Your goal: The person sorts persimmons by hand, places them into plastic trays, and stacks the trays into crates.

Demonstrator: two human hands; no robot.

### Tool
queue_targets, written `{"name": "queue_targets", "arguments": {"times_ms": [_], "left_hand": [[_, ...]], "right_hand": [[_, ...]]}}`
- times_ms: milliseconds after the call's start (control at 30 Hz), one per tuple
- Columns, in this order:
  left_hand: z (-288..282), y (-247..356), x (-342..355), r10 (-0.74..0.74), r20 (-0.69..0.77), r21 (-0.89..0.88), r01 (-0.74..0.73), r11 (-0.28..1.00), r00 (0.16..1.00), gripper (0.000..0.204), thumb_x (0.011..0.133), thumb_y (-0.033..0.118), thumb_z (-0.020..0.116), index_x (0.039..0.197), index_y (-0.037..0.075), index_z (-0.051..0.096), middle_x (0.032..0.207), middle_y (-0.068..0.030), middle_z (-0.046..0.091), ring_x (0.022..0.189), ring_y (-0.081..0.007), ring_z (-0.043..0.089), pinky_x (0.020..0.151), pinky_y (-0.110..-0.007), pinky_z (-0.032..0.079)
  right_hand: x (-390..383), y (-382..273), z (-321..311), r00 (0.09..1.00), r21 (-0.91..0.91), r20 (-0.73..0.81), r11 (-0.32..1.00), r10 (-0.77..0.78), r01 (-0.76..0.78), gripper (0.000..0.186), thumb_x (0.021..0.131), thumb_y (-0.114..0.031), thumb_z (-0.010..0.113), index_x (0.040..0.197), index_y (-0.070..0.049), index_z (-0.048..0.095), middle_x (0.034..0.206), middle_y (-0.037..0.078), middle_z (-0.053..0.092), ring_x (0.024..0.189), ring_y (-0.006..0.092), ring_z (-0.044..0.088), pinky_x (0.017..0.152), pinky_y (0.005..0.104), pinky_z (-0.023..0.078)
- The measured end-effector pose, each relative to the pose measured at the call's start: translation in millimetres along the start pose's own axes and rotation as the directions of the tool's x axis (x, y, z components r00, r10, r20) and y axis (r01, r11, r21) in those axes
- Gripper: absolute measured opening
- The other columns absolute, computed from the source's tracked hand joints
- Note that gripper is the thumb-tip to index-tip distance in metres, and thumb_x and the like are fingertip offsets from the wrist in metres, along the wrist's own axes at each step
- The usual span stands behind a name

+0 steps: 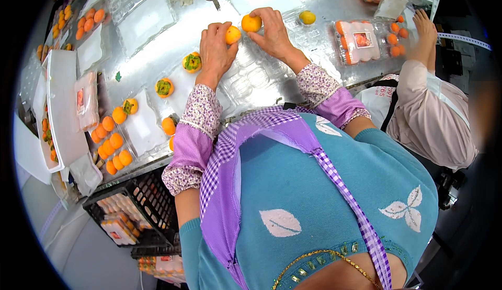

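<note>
Separately, near twelve o'clock, one persimmon (233, 35) is gripped by the left hand (215, 50), another persimmon (251, 23) by the right hand (274, 35).

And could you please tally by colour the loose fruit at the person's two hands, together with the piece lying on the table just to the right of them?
Orange fruit, one at the left hand and one at the right hand: 2
Yellow-green fruit: 1
Total: 3
</note>
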State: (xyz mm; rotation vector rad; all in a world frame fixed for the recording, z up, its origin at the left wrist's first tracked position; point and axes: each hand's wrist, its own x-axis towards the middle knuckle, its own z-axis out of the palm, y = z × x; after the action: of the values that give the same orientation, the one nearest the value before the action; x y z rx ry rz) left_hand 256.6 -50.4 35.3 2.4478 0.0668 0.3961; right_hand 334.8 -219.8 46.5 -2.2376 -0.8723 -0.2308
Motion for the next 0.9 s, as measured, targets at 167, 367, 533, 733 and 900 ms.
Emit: {"name": "queue_targets", "arguments": {"times_ms": [167, 367, 533, 733, 900], "left_hand": [[2.8, 0.1, 2.8, -0.014, 0.017, 0.051, 0.013, 0.999, 1.0, 0.051, 0.071, 0.013, 0.071, 0.12, 0.01, 0.058, 0.113, -0.0112, 0.053, 0.101, -0.0306, 0.05, 0.088, -0.04, 0.045], [-1.5, -7.4, -7.2, -0.023, -0.043, -0.015, 0.022, 1.0, 0.999, 0.052, 0.072, 0.018, 0.073, 0.121, 0.007, 0.057, 0.114, -0.0142, 0.051, 0.104, -0.0319, 0.049, 0.09, -0.041, 0.044], [-39.0, -6.7, -18.8, -0.049, -0.145, -0.05, 0.043, 0.998, 0.988, 0.052, 0.075, 0.022, 0.074, 0.121, 0.007, 0.056, 0.115, -0.0159, 0.05, 0.109, -0.0329, 0.048, 0.095, -0.04, 0.041], [-127.8, -104.1, -75.1, -0.176, -0.435, 0.328, 0.338, 0.882, 0.883, 0.056, 0.071, 0.025, 0.077, 0.12, 0.008, 0.057, 0.119, -0.0161, 0.051, 0.11, -0.035, 0.047, 0.094, -0.047, 0.039], [-186.2, -203.1, -175.7, -0.392, -0.483, 0.534, 0.619, 0.577, 0.783, 0.051, 0.076, 0.013, 0.068, 0.125, 0.014, 0.056, 0.122, -0.0153, 0.05, 0.116, -0.0358, 0.045, 0.096, -0.046, 0.039]], "right_hand": [[4.3, 14.4, 3.3, 0.999, 0.2, 0.048, 0.98, -0.014, 0.004, 0.05, 0.071, -0.006, 0.073, 0.115, -0.009, 0.052, 0.113, 0.008, 0.055, 0.109, 0.0276, 0.052, 0.094, 0.0371, 0.043], [2.8, 20.1, 5.5, 0.987, 0.194, 0.119, 0.977, -0.108, 0.083, 0.045, 0.074, -0.006, 0.066, 0.117, -0.008, 0.052, 0.118, 0.011, 0.055, 0.113, 0.0306, 0.048, 0.099, 0.0389, 0.04], [2.1, 27.3, 8.7, 0.981, 0.192, 0.13, 0.975, -0.14, 0.114, 0.047, 0.075, -0.003, 0.064, 0.12, -0.01, 0.052, 0.126, 0.011, 0.054, 0.117, 0.0314, 0.046, 0.103, 0.041, 0.035], [-8.5, -1.5, -4.0, 0.997, 0.114, 0.069, 0.993, -0.043, 0.035, 0.044, 0.076, -0.005, 0.064, 0.119, -0.007, 0.053, 0.124, 0.012, 0.052, 0.115, 0.0312, 0.046, 0.101, 0.0399, 0.036], [-6.1, -17.6, -4.7, 0.997, 0.101, 0.047, 0.993, -0.058, 0.053, 0.04, 0.077, -0.005, 0.064, 0.116, -0.007, 0.056, 0.117, 0.011, 0.054, 0.11, 0.0291, 0.048, 0.098, 0.0387, 0.038]]}}
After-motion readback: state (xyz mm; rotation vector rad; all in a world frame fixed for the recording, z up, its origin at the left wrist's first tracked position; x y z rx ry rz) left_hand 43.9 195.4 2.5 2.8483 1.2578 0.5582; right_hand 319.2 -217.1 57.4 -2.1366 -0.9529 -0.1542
